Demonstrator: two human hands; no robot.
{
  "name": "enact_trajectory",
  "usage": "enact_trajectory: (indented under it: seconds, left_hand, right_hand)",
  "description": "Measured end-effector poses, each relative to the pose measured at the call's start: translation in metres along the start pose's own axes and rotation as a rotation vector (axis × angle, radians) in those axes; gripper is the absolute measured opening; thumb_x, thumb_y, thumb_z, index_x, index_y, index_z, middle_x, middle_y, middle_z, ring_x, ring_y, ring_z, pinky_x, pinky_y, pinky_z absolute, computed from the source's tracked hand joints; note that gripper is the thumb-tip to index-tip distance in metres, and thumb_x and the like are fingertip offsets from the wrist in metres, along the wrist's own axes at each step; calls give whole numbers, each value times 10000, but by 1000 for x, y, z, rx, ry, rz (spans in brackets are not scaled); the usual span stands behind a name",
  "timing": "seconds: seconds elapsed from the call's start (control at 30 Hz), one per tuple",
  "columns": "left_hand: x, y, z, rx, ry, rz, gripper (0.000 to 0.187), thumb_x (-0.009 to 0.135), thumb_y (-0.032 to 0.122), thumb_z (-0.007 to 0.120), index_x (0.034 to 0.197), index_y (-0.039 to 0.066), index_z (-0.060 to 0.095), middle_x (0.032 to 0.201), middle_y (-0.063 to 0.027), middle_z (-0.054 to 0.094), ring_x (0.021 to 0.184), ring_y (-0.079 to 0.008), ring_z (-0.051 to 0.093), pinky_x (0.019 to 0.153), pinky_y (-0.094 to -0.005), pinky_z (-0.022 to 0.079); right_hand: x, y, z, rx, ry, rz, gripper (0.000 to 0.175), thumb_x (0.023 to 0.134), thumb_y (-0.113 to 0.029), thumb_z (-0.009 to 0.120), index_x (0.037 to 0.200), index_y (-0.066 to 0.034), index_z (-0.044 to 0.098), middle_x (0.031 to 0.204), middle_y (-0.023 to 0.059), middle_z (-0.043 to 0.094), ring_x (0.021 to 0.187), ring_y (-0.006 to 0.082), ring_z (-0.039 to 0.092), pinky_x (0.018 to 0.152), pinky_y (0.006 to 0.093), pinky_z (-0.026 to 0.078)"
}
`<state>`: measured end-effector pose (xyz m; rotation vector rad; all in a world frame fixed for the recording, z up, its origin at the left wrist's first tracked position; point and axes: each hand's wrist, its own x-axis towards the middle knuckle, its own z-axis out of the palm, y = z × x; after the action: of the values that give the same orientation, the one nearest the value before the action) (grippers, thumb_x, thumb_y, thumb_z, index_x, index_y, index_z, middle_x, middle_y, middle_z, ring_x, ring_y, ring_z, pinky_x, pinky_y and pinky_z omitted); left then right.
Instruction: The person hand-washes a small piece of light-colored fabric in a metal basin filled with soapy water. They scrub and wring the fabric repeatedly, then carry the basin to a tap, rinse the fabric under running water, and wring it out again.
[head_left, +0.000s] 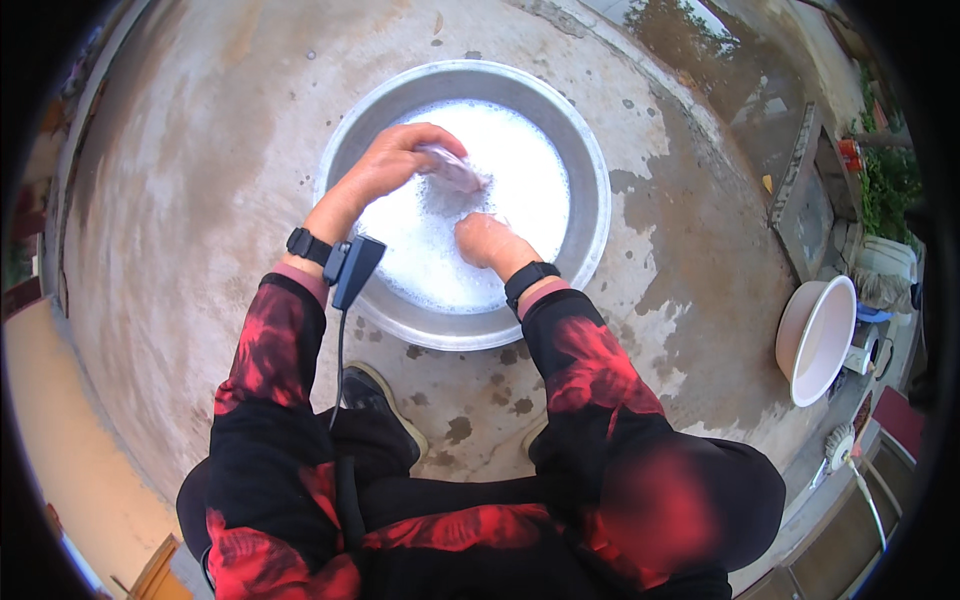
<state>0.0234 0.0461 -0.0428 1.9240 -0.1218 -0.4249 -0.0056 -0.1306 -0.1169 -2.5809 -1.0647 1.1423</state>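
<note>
A wide metal basin (589, 172) of white, sudsy water (525, 150) stands on the concrete ground before me. Over the suds at its upper left, my left hand (401, 161) grips a wet, pinkish cloth (456, 171) whose lower end touches the foam. My right hand (487, 238) is curled at the foam surface, just below and right of the cloth. Its fingertips are partly hidden, so whether it holds anything does not show. Both wrists wear black straps, the left one with a small black device and a cable.
At the right, a pale pink plastic basin (789, 337) leans on its side near a concrete structure (787, 202), a white bucket (889, 259) and a mop head (840, 448). Dark wet patches mark the concrete. My shoe (375, 394) is close below the metal basin.
</note>
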Motion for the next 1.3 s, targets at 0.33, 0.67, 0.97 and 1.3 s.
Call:
enact_trajectory:
  seconds: [0.33,0.67,0.97,1.3]
  left_hand:
    - [8,-26,47,433,-116,48,343,668,-88,537,930,80,681,940,-107,652,949,-274,595,851,-350,459]
    - [-11,-100,31,174,383,-343,300,773,5,470,1022,65,627,938,-115,646,861,-204,624,769,-310,483]
    - [-1,16,101,-310,376,-151,248,842,181,523,1072,90,530,1000,-80,596,869,-192,594,755,-303,466]
    - [14,-60,68,359,693,-136,303,859,318,489,989,81,626,1020,-197,616,900,-357,596,748,-432,474]
  right_hand:
    - [0,-12,-13,-20,14,-85,240,812,-86,486,933,-34,686,1005,185,654,954,330,626,852,412,478]
    - [12,47,-2,222,257,-90,314,846,-265,495,872,-16,684,938,194,656,851,334,640,811,402,502]
    - [2,27,-10,2485,281,98,585,930,-491,378,1210,14,466,1162,233,527,1075,397,513,914,494,452]
    - [-5,-2,-19,2447,449,-278,494,916,-115,406,1401,-87,314,1353,132,410,1212,303,430,1011,484,350]
